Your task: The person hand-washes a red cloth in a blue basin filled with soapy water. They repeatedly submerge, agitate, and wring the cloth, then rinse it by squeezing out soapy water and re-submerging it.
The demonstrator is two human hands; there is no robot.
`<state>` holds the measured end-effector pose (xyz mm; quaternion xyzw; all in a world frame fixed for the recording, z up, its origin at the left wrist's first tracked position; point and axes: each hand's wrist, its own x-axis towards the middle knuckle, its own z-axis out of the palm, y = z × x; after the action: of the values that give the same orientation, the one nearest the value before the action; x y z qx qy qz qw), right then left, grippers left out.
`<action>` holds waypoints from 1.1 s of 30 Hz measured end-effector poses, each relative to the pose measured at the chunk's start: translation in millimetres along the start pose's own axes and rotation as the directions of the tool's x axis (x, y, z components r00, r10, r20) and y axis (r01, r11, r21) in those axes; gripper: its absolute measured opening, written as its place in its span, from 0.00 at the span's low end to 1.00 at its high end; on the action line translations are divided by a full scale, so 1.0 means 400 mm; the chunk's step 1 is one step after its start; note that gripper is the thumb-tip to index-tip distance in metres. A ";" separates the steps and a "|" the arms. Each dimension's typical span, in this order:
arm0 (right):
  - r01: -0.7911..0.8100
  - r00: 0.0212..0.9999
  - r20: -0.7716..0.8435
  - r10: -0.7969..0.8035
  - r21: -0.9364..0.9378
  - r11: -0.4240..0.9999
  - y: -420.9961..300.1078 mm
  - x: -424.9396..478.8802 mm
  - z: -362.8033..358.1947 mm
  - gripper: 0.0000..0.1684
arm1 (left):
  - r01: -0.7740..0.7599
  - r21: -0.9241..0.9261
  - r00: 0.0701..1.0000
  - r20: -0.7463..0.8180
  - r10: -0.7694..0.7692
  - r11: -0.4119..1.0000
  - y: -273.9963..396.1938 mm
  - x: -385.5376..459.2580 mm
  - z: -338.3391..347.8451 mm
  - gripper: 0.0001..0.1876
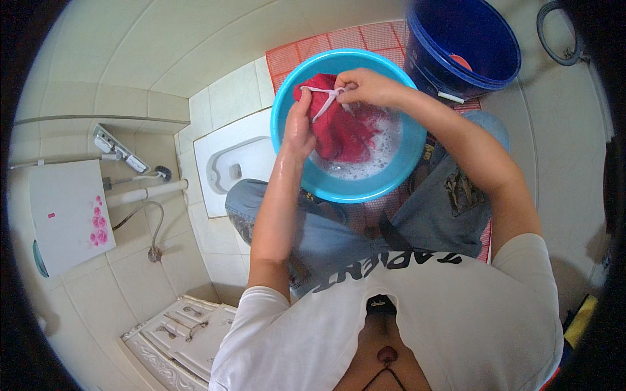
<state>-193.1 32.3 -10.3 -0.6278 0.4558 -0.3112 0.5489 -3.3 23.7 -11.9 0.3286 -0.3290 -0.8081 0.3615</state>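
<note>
A wet red cloth garment (337, 132) hangs bunched over a light blue plastic basin (354, 193), its lower part lying in sudsy water (376, 159). Across the upper part of the fabric runs a white drawstring (325, 100), looped or knotted near its middle. My left hand (299, 124) grips the garment's left side, thumb up by one end of the string. At the knot, the fingertips of my right hand (359, 87) pinch the white drawstring. Folds of cloth hide some of the left fingers.
A dark blue bucket (425, 58) with a red item inside stands right of the basin. Red mesh matting (337, 41) lies underneath. To the left are a squat toilet (234, 166), a toilet brush (161, 172), a white cistern (68, 215) and a pipe. My knees flank the basin.
</note>
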 end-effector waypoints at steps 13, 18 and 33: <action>-0.152 0.959 -0.152 0.238 0.431 0.890 -0.035 -0.007 -0.026 0.09 | -0.040 0.013 0.998 -0.049 0.041 0.999 0.011 -0.001 -0.001 0.22; -0.152 0.968 -0.137 0.213 0.357 0.922 -0.006 -0.001 -0.033 0.10 | -0.056 0.045 0.995 -0.083 0.060 0.997 0.009 0.002 -0.004 0.22; -0.137 0.963 -0.231 0.139 0.023 0.990 0.062 0.019 -0.093 0.08 | -0.098 0.027 0.987 -0.127 0.101 0.995 0.003 0.014 -0.038 0.23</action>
<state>-228.9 10.9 -27.5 -0.5519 0.5583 -0.3450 0.5145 5.8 14.0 -21.1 0.3668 -0.3295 -0.7627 0.4185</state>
